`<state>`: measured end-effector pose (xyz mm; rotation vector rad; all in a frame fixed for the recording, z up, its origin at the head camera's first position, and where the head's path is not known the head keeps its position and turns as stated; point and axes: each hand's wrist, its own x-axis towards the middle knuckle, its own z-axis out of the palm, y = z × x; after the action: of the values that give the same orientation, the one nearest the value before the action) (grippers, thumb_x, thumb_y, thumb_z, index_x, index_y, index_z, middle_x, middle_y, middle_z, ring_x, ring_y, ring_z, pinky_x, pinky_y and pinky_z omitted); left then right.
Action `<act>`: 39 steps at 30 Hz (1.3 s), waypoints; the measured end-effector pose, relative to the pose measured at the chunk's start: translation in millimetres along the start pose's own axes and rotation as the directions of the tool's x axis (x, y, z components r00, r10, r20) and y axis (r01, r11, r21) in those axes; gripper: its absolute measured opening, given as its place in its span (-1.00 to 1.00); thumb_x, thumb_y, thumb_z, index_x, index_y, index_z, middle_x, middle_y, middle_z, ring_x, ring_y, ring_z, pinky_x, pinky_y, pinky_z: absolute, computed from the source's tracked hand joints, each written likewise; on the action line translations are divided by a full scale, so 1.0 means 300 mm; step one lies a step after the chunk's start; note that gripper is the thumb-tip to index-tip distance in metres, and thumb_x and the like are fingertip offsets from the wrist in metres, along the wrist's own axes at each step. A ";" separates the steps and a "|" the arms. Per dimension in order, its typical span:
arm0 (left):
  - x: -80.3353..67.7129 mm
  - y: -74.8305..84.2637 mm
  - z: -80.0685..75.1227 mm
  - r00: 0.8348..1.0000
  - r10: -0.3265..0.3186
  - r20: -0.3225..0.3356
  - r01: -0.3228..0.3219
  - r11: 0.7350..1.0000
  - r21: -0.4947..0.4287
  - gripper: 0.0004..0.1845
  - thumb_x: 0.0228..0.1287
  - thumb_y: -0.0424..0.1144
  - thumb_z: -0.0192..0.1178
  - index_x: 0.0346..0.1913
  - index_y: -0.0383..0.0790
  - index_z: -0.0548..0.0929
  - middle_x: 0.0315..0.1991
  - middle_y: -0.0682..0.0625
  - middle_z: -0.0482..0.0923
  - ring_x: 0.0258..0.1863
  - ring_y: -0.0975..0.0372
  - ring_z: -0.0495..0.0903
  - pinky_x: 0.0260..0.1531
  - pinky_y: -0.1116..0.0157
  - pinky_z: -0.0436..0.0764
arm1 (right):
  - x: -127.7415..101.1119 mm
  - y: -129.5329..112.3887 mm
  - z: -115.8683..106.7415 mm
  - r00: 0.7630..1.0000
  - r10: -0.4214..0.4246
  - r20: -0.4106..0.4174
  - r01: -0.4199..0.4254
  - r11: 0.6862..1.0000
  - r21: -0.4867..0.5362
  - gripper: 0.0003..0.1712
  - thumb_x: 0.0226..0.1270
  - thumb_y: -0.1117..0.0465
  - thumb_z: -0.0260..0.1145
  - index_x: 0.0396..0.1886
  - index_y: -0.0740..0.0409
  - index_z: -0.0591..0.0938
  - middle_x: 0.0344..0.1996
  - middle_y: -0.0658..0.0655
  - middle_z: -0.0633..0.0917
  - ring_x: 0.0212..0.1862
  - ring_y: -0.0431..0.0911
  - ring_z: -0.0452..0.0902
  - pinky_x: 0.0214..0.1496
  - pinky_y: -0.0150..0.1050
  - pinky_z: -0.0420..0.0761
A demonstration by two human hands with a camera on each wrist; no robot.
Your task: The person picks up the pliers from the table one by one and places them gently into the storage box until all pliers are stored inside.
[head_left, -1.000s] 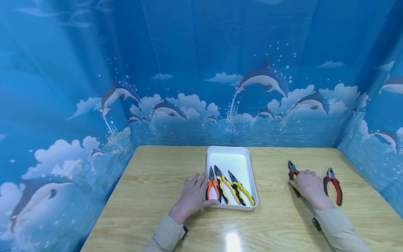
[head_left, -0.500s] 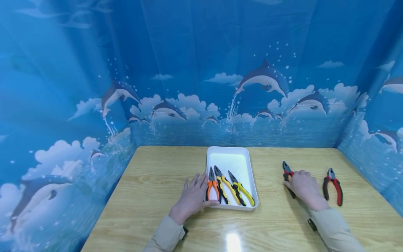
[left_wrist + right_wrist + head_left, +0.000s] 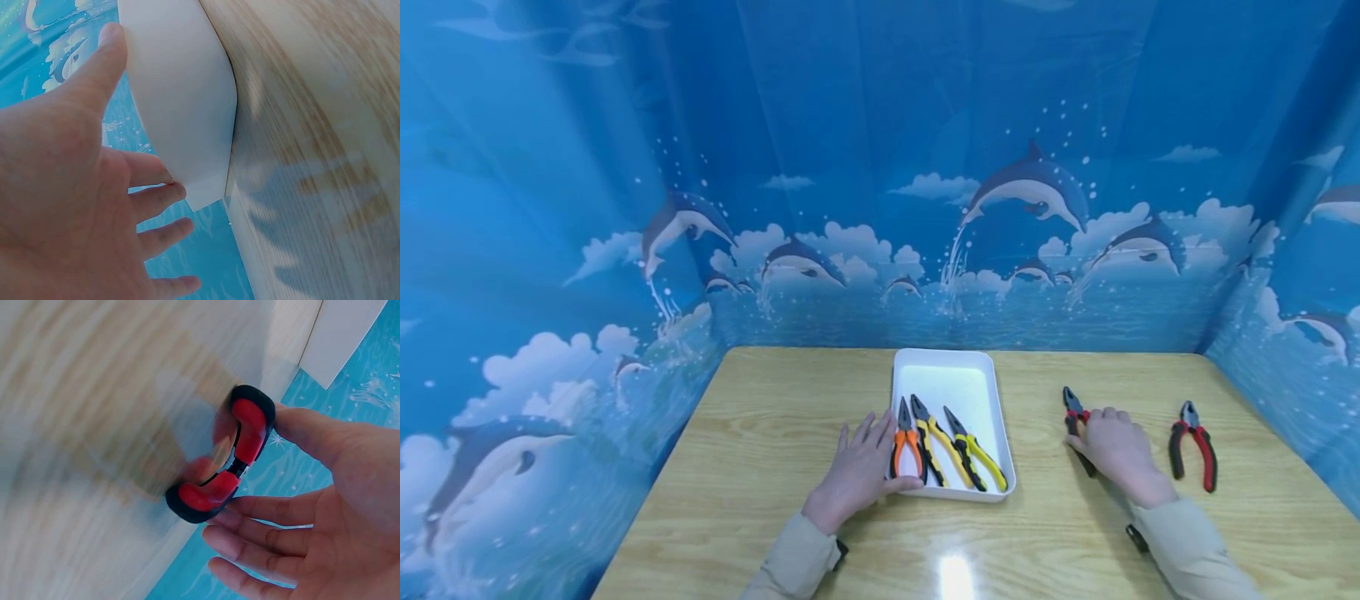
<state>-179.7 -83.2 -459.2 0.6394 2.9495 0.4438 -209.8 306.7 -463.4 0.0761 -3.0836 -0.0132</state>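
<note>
My left hand point(image 3: 852, 479) lies at the near left corner of a white tray point(image 3: 947, 375), fingers spread along its left side and thumb at the near rim. In the left wrist view, thumb and fingertips meet the tray's outer wall point(image 3: 181, 94). Over to the right, my right hand point(image 3: 1122, 450) grips a pair of pliers with red and black handles point(image 3: 251, 428) between thumb and fingers. Its dark metal nose point(image 3: 1070, 398) points away from me, close over the table, and the palm hides part of the handles.
Inside the tray lie orange-handled pliers point(image 3: 898, 454), yellow-and-black pliers point(image 3: 955, 457) and long-nose pliers with yellow handles point(image 3: 990, 465). Another pair of red-and-black pliers point(image 3: 1207, 460) rests on the wooden table point(image 3: 775, 417) at right. A blue dolphin curtain point(image 3: 865, 167) encloses the table's back and sides.
My right hand has moved left with the red-and-black pliers, widening the distance from the other red pair. The left hand and the tray have stayed in place.
</note>
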 end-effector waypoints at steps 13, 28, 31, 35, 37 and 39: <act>-0.002 0.001 -0.002 1.000 0.005 -0.001 -0.005 1.000 0.013 0.11 0.22 0.42 0.16 0.58 -0.30 0.13 0.60 -0.19 0.05 0.57 -0.17 0.01 0.48 -0.34 -0.02 | -0.015 -0.046 -0.003 0.998 -0.034 -0.043 0.034 0.999 0.000 -0.34 0.28 -0.05 0.46 -0.34 0.58 0.54 -0.47 0.36 0.53 -0.42 0.15 0.48 -0.50 -0.03 0.59; -0.002 0.001 0.001 1.000 0.004 -0.002 -0.004 1.000 0.008 0.10 0.22 0.41 0.18 0.58 -0.31 0.14 0.60 -0.19 0.05 0.57 -0.16 0.01 0.48 -0.34 -0.02 | -0.026 -0.089 0.004 0.996 -0.070 -0.053 0.069 0.998 -0.011 -0.33 0.27 -0.08 0.47 -0.30 0.56 0.56 -0.47 0.32 0.54 -0.40 0.15 0.50 -0.39 0.06 0.63; -0.001 0.001 -0.001 1.000 0.001 -0.001 -0.001 1.000 0.002 0.11 0.22 0.41 0.18 0.58 -0.30 0.13 0.60 -0.18 0.05 0.58 -0.16 0.00 0.48 -0.33 -0.03 | -0.028 -0.101 0.003 0.997 -0.064 -0.045 0.064 0.998 -0.008 -0.32 0.27 -0.09 0.46 -0.29 0.56 0.56 -0.46 0.31 0.54 -0.40 0.14 0.50 -0.40 0.04 0.63; 0.000 0.000 -0.002 1.000 0.005 -0.002 -0.005 1.000 0.008 0.11 0.22 0.40 0.18 0.58 -0.32 0.12 0.60 -0.19 0.04 0.57 -0.16 0.00 0.48 -0.34 -0.03 | -0.033 -0.115 0.004 0.996 -0.068 -0.055 0.067 0.998 -0.010 -0.32 0.25 -0.10 0.47 -0.31 0.55 0.56 -0.48 0.30 0.53 -0.42 0.12 0.49 -0.45 0.01 0.62; -0.001 -0.001 -0.003 1.000 0.009 -0.003 -0.009 1.000 0.017 0.11 0.22 0.41 0.18 0.58 -0.33 0.12 0.60 -0.20 0.04 0.57 -0.17 0.02 0.47 -0.34 -0.02 | -0.036 -0.121 0.005 0.995 -0.075 -0.069 0.074 0.997 -0.014 -0.33 0.23 -0.10 0.49 -0.35 0.53 0.55 -0.50 0.28 0.52 -0.43 0.10 0.48 -0.47 0.00 0.62; -0.001 -0.001 -0.003 1.000 0.012 -0.005 -0.012 1.000 0.022 0.12 0.21 0.41 0.18 0.58 -0.33 0.13 0.60 -0.21 0.05 0.57 -0.17 0.02 0.47 -0.34 -0.01 | -0.039 -0.125 0.006 0.993 -0.081 -0.087 0.080 0.997 -0.017 -0.34 0.22 -0.10 0.50 -0.37 0.52 0.55 -0.51 0.27 0.52 -0.44 0.09 0.47 -0.49 -0.01 0.61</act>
<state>-179.6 -83.8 -458.4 0.6599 2.9611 0.4155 -196.4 269.8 -466.1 0.1955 -2.9904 -0.0336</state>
